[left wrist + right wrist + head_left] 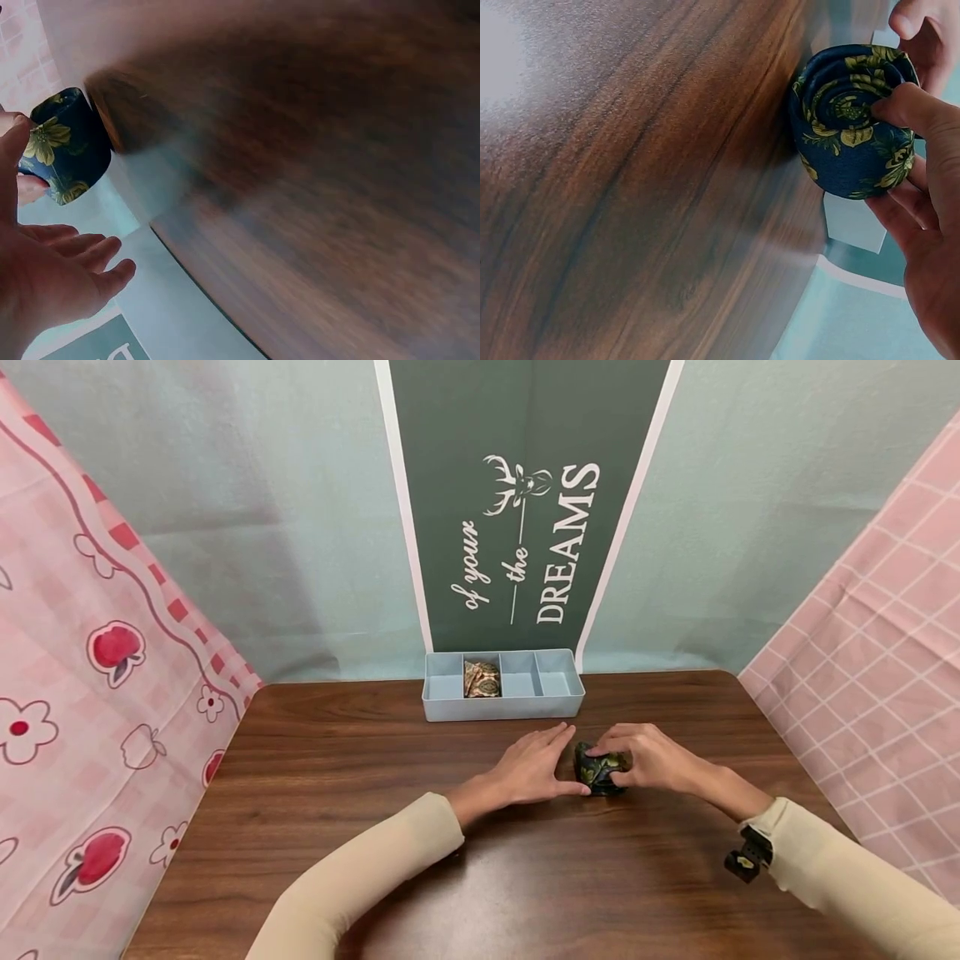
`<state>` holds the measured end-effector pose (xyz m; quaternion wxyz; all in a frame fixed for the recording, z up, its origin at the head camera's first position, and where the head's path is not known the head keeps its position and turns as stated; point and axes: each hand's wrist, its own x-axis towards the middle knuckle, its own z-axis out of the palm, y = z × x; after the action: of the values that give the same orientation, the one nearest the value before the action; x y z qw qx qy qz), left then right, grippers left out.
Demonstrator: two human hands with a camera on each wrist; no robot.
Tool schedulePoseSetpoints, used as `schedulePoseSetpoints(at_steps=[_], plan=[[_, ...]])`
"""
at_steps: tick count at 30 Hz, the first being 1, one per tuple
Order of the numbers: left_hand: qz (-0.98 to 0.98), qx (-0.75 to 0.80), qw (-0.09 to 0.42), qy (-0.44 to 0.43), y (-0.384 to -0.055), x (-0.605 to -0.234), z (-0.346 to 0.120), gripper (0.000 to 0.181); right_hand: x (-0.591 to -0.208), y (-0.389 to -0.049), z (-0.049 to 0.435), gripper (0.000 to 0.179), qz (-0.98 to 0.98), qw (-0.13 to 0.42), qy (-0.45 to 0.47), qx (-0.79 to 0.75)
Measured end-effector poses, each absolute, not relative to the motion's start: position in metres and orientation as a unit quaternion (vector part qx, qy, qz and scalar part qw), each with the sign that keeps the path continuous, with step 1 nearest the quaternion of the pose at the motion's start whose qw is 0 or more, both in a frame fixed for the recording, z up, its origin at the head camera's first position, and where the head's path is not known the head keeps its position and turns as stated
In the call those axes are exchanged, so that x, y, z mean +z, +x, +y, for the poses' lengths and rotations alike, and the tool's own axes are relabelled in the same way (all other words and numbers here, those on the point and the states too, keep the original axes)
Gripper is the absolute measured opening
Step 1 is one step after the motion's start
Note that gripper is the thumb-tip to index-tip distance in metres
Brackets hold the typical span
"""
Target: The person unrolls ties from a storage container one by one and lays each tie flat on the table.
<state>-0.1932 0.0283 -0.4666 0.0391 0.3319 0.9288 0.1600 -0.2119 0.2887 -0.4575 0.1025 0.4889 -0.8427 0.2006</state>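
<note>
A rolled-up necktie, dark blue with yellow flowers, stands on the wooden table right of centre. My right hand grips it from the right; in the right wrist view its thumb presses on the spiral end of the roll while the fingers lie along the far side. My left hand is at the roll's left with its fingers extended. Its thumb tip is close to the roll's lower edge; contact is unclear. In the left wrist view, the loose fingers lie apart from the roll.
A light blue divided box stands at the table's back edge. A brown patterned cloth roll sits in its second compartment from the left. Behind hangs a cloth with lettering; pink curtains flank the wooden table.
</note>
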Motion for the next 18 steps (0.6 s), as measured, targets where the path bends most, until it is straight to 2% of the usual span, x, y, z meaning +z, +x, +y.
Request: schedulePoseSetpoints(at_steps=[12,18], plan=[[0.921,0.171,0.026,0.349,-0.194,-0.473,0.041,0.095,-0.459,-0.211,0.288,0.044,-0.839,0.123,0.491,0.2],[0.917,0.209,0.032,0.338,-0.196,-0.473,0.041,0.078,-0.461,-0.21,0.288,0.045,-0.84,0.126,0.488,0.201]])
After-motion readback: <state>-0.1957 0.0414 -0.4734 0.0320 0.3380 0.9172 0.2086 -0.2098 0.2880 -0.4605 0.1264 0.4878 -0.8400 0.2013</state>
